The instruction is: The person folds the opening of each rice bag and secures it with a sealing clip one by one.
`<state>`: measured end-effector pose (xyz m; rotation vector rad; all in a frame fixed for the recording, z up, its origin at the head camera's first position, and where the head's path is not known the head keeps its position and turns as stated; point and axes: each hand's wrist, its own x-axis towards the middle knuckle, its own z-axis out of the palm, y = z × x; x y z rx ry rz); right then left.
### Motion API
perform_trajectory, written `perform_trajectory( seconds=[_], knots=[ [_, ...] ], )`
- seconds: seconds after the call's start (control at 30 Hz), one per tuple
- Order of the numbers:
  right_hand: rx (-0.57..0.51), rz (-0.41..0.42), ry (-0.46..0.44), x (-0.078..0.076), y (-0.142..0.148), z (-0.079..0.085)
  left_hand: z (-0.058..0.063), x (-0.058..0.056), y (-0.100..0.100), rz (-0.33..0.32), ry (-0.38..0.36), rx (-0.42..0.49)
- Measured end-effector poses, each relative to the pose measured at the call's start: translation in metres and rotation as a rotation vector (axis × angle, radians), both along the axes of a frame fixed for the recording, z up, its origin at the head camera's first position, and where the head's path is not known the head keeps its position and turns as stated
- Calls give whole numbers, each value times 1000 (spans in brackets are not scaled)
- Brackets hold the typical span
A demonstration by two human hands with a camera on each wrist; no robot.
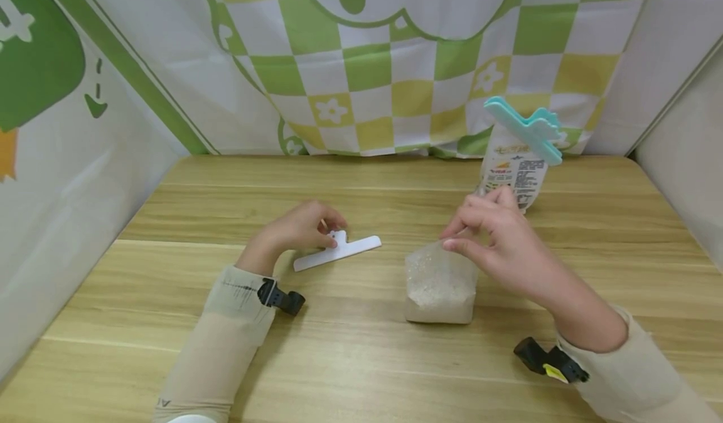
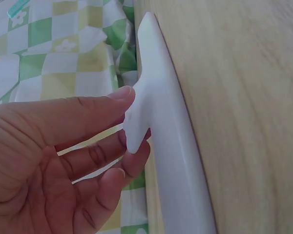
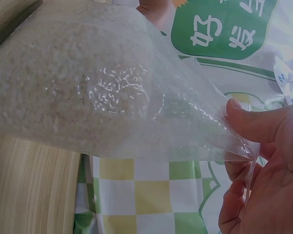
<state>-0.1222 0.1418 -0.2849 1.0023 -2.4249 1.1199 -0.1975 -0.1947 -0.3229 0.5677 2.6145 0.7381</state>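
Observation:
A white bag clip (image 1: 361,245) lies on the wooden table, its long bar slanting up to the right. My left hand (image 1: 305,225) pinches the clip's raised grip tab, thumb on one side and fingertips on the other, as the left wrist view shows of the clip (image 2: 166,126). To the right stands a clear plastic bag of rice (image 1: 440,285), with the grains (image 3: 53,83) showing through its film. My right hand (image 1: 497,235) grips the gathered top of this bag between thumb and fingers. In the right wrist view the film runs taut toward the thumb (image 3: 254,122).
Behind my right hand, a printed white package (image 1: 516,172) stands with a turquoise clip (image 1: 525,128) across its top. A green, yellow and white checked cloth (image 1: 367,78) hangs along the table's back edge. The wooden table (image 1: 350,373) extends around both arms.

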Motion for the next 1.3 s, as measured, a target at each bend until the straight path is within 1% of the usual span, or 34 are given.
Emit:
perform_trajectory(
  seconds=[0.27, 0.47, 0.63, 0.9, 1.1, 1.2, 1.3],
  knots=[
    [-3, -11, -3, 2, -2, 1, -3, 0, 0, 23, 17, -2],
    [4, -18, -12, 2, -2, 1, 0, 2, 2, 40, 16, 13],
    [3, -18, -10, 2, -2, 1, 2, 3, 3, 37, 15, 28],
    [-2, -10, -3, 1, -1, 1, 4, 4, 4, -29, -6, 53],
    [-2, -9, 4, 1, -1, 1, 3, 5, 6, -64, -10, 3],
    [1, -13, 1, 1, -1, 1, 3, 6, 7, -67, -20, -30],
    [3, -14, -3, 2, -1, 1, 3, 7, 7, -69, -21, -44]
  ],
)
